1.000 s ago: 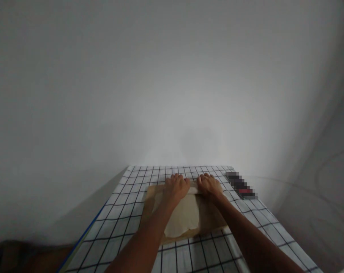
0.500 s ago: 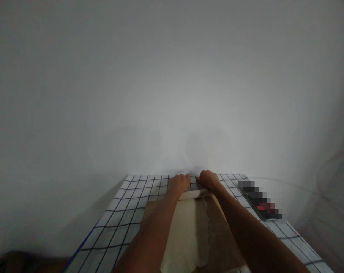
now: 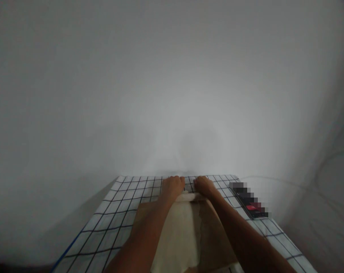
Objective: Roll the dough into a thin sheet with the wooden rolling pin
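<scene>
Both my arms stretch forward over a flat brown sheet (image 3: 214,235) that looks like paper or cardboard, with a paler, uneven-edged panel (image 3: 179,235) down its middle. A pale, rolled-looking band (image 3: 191,197) runs across its far end. My left hand (image 3: 173,186) is at the left end of this band, fingers curled over and closed. At the right end my right hand (image 3: 204,185) is curled the same way, a short gap from the left. What the fingers grip, if anything, is hidden behind the knuckles. My forearms cover the sheet's sides.
A white tablecloth (image 3: 109,216) with dark grid lines covers the table, which reaches a plain wall (image 3: 172,94). On the right side lies a dark, flat object with a red patch (image 3: 250,206), partly blurred out. A thin cable (image 3: 280,179) hangs along the wall at right.
The whole view has shifted slightly, so the table and hands appear a little further left and lower. Both hands keep their curled pose at the sheet's far end.
</scene>
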`<state>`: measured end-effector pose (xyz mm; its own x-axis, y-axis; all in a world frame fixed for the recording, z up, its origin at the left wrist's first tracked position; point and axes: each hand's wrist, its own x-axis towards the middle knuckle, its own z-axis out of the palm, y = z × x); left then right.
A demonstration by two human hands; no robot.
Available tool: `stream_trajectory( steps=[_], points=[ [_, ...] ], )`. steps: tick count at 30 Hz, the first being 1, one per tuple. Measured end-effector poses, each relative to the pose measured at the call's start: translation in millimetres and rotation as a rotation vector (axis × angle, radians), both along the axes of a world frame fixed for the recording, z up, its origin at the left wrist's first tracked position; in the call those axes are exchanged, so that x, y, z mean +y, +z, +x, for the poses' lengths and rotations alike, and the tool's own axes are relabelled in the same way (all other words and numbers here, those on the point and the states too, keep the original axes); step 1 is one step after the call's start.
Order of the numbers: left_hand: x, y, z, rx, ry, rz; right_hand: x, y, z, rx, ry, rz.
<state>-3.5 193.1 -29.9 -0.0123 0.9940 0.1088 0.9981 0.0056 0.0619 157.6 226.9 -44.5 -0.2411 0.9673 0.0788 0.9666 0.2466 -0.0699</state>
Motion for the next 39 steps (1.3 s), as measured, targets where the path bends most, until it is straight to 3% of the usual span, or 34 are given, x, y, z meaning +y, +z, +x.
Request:
stream_trajectory(
  steps=[8, 19, 23, 28, 33, 39],
  points=[
    [-50.2, -12.5, 7.1, -0.077, 0.024, 0.234, -63.0, -1.8, 11.5, 0.061, -0.076, 0.156],
    [-150.0, -37.3, 11.2, -0.166, -0.169, 0.418, -175.4, -10.7, 21.0, 0.061, -0.016, 0.263],
    [-188.2, -37.8, 4.0, -0.166, -0.242, 0.43, -217.2, -14.0, 29.2, 0.067, 0.022, 0.266],
    [-226.2, -25.8, -9.4, -0.143, -0.373, 0.404, -254.1, -15.8, 41.8, 0.094, 0.15, 0.257],
    [-231.2, -13.6, -17.5, -0.061, -0.451, 0.338, -264.2, -24.2, 42.0, 0.202, 0.112, 0.279],
    [-180.8, -21.0, -14.9, 0.005, -0.405, 0.266, -222.9, -23.6, 32.7, 0.252, 0.044, 0.28]
  ],
)
